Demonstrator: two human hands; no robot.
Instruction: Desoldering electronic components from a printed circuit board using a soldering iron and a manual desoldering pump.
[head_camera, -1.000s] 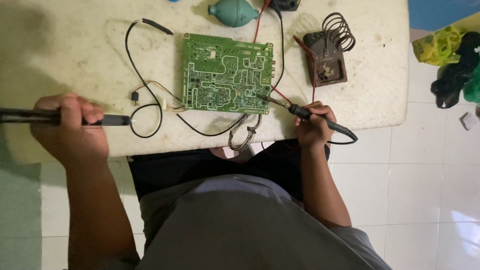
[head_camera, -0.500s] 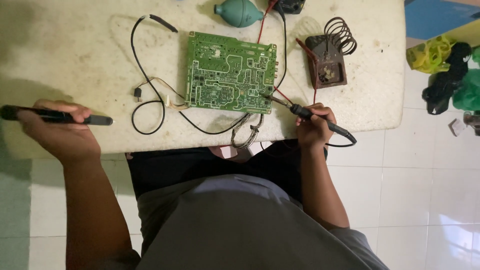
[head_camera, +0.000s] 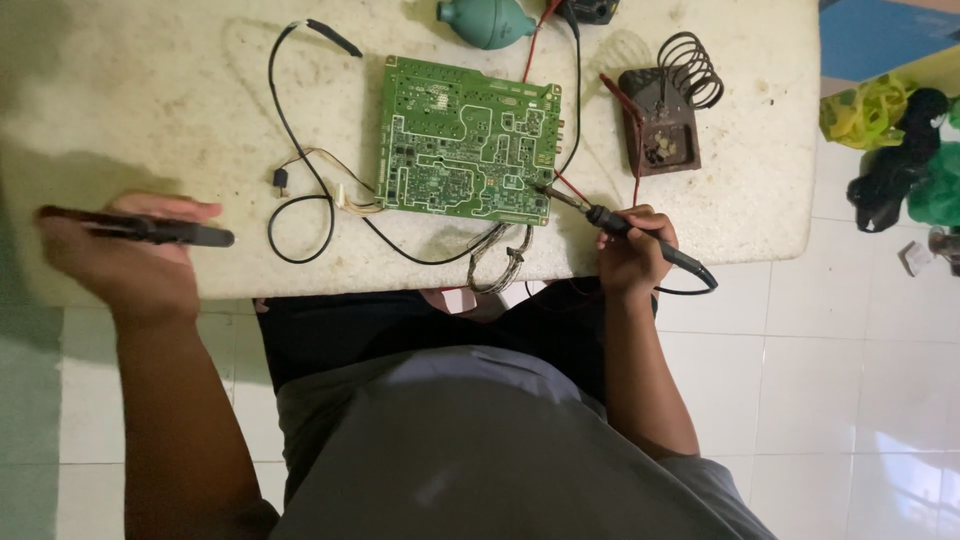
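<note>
A green circuit board (head_camera: 465, 140) lies flat at the upper middle of the frame on a worn white bench (head_camera: 130, 90), component side up, with loose wires trailing off its lower edge.

The right hand (head_camera: 635, 255), just right of the frame's centre, is closed around the handle of a soldering iron (head_camera: 615, 222); its tip rests at the board's lower right corner, so work at that corner looks under way rather than finished.

The left hand (head_camera: 130, 255), at the left edge and well apart from the board, is clamped on a long black tool (head_camera: 140, 227) held level above the bench edge. It is blurred, so its kind cannot be told, and it touches nothing on the board.

A black cable (head_camera: 290, 140) loops to the left of the board. A coil iron stand (head_camera: 672, 110) sits at the upper right, and a teal bulb blower (head_camera: 487, 20) at the top edge. No other spot on the board is being touched.
</note>
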